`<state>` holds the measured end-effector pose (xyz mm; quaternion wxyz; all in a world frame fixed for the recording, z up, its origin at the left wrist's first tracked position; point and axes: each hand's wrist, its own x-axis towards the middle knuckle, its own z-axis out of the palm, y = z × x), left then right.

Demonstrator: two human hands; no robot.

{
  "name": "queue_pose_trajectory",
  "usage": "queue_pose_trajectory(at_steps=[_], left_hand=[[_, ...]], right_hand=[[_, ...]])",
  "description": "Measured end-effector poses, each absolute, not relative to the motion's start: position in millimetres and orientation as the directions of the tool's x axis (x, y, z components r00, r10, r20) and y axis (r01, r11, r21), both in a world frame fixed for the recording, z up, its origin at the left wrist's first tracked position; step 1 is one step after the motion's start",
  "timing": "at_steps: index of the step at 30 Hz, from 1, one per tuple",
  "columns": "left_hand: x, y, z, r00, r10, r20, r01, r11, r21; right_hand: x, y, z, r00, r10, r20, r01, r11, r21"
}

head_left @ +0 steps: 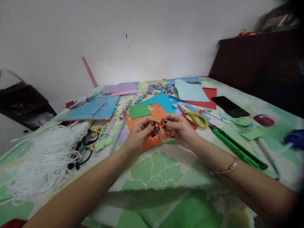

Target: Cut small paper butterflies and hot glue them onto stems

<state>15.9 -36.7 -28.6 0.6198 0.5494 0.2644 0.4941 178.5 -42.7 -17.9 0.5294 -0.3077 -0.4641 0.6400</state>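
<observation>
The left hand (142, 130) and right hand (180, 127) hold a small red and yellow piece (161, 123) between them, thumb and fingertips of each pinched closed on its opposite sides, above the orange paper (159, 109). Scissors (199, 120) lie just beside the right hand, near a green cutter (234, 145); white string (47, 158) is heaped on the tablecloth (155, 171).

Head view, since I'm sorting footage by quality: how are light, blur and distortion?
Head view: dim, soft light; black shading at right edge; wide-angle stretch at the sides; white cord blurred; red piece held by left hand and right hand lacks fine detail.
</observation>
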Motion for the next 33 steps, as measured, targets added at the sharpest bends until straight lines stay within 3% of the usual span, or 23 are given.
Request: queue_pose_trajectory(at_steps=[3, 5, 8, 12, 19, 27, 33], left_hand=[[15, -36, -29, 0.26, 0.931, 0.254, -0.199, -0.206, 0.958], [15, -35, -29, 0.22, 0.934, 0.281, -0.154, -0.251, 0.956], [15, -35, -30, 0.232, 0.917, 0.325, -0.126, -0.303, 0.945], [16, -37, -29, 0.261, 0.897, 0.358, -0.102, -0.343, 0.934], [17, -37, -29, 0.281, 0.876, 0.391, -0.091, -0.381, 0.92], [18, -37, -30, 0.26, 0.868, 0.423, -0.069, -0.42, 0.905], [18, -39, -31, 0.26, 0.856, 0.447, -0.012, -0.46, 0.888]], right_hand=[[181, -46, -18, 0.023, 0.926, 0.376, -0.154, 0.375, -0.914], [181, -49, -19, 0.029, 0.838, 0.545, 0.079, 0.541, -0.837], [177, -54, -21, -0.141, 0.742, 0.655, 0.37, 0.654, -0.66], [173, -55, -24, -0.212, 0.7, 0.682, 0.564, 0.657, -0.5], [174, -54, -24, -0.179, 0.699, 0.692, 0.604, 0.634, -0.484], [174, -52, -26, -0.161, 0.741, 0.652, 0.48, 0.636, -0.604], [173, -53, -26, -0.13, 0.776, 0.617, 0.492, 0.591, -0.64]])
